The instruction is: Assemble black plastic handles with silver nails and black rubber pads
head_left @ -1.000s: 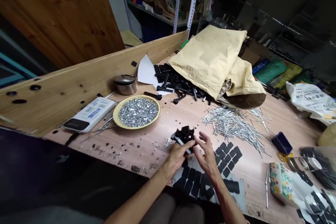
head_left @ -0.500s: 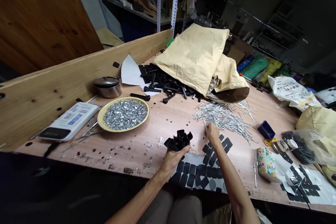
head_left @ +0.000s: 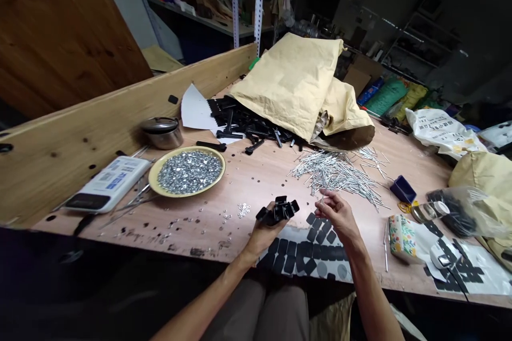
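My left hand [head_left: 265,232] is closed around a bunch of black plastic parts [head_left: 279,210], held above the front of the table. To its right, my right hand [head_left: 338,217] is raised with thumb and forefinger pinched together. A thin sliver, seemingly a metal pin [head_left: 321,200], shows at those fingertips; most of it is hidden. Just beyond the right hand lies a loose heap of long metal pins [head_left: 334,173]. Below both hands, rows of black pads [head_left: 316,251] rest on a pale sheet.
A yellow bowl [head_left: 152,183] of small metal washers stands left, beside a white scale [head_left: 108,184] and a lidded metal pot [head_left: 164,134]. A large paper sack [head_left: 292,82] lies over black parts at the back. A blue box [head_left: 403,190] and clear jar [head_left: 428,212] sit right.
My right hand has drawn back from the edge of the pin heap and turned, its fingers now showing. My left hand has tilted the black parts and shifted slightly right.
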A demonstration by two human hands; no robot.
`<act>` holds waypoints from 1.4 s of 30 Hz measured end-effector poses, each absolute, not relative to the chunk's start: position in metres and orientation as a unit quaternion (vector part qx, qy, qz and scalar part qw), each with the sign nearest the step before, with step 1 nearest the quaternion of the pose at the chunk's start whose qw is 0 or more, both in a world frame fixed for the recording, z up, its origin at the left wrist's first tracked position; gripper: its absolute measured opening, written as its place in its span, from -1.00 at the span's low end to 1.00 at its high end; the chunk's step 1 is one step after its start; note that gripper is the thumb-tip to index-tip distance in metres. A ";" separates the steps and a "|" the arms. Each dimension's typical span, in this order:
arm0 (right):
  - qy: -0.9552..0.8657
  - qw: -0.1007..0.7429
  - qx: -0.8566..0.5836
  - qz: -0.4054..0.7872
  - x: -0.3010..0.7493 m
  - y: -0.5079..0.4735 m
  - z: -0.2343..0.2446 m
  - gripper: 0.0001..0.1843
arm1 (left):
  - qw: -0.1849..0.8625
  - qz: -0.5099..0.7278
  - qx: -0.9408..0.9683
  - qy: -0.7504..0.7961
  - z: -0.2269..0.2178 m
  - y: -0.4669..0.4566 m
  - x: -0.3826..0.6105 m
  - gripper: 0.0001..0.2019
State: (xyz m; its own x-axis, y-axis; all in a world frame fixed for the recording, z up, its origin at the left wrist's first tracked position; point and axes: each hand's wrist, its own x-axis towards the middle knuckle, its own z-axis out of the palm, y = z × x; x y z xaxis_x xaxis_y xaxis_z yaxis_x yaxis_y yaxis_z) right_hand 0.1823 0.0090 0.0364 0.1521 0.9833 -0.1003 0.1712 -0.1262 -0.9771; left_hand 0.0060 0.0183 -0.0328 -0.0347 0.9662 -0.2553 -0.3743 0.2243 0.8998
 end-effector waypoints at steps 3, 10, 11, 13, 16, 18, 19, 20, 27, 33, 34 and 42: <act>-0.472 0.485 -0.581 0.452 0.170 -0.001 0.043 -0.64 | 0.623 0.532 0.336 0.464 -0.026 0.012 0.011 -0.72; -0.652 0.412 -0.561 0.300 0.167 -0.005 0.031 -0.80 | 0.615 0.507 0.411 0.442 -0.024 0.006 0.014 -0.78; -0.665 0.399 -0.561 0.288 0.168 -0.006 0.030 -0.81 | 0.617 0.501 0.416 0.441 -0.023 0.006 0.014 -0.79; -0.680 0.383 -0.563 0.271 0.168 -0.006 0.029 -0.81 | 0.622 0.492 0.421 0.440 -0.022 0.005 0.014 -0.80; -0.683 0.369 -0.568 0.273 0.166 -0.008 0.028 -0.75 | 0.631 0.483 0.420 0.438 -0.025 0.005 0.017 -0.76; -0.688 0.355 -0.568 0.278 0.163 -0.008 0.026 -0.68 | 0.639 0.478 0.413 0.439 -0.029 0.004 0.019 -0.74; -0.694 0.346 -0.566 0.280 0.163 -0.008 0.025 -0.64 | 0.644 0.476 0.406 0.440 -0.031 0.005 0.020 -0.74; -0.700 0.336 -0.563 0.285 0.163 -0.007 0.023 -0.60 | 0.649 0.473 0.399 0.443 -0.034 0.005 0.020 -0.74; -0.703 0.269 -0.639 0.157 0.194 0.048 0.004 -0.57 | 0.670 0.459 0.353 0.465 -0.037 0.013 0.005 -0.67; -0.765 -0.021 -0.643 -0.027 0.196 0.120 -0.022 -0.74 | 0.619 0.455 0.415 0.488 -0.033 0.028 -0.002 -0.69; -0.772 -0.023 -0.635 -0.022 0.195 0.128 -0.025 -0.75 | 0.606 0.447 0.438 0.490 -0.033 0.029 -0.002 -0.70; -0.801 0.052 -0.597 -0.009 0.190 0.140 -0.008 -0.72 | 0.574 0.442 0.489 0.485 -0.034 0.042 -0.006 -0.74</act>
State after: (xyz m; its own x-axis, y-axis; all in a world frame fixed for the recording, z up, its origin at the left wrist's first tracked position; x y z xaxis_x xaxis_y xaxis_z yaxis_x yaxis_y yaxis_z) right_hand 0.1904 0.1396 -0.0079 -0.2822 0.9547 0.0943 0.9566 0.2874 -0.0472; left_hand -0.0062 0.0424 -0.0341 0.1390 0.9825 -0.1238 -0.0338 0.1297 0.9910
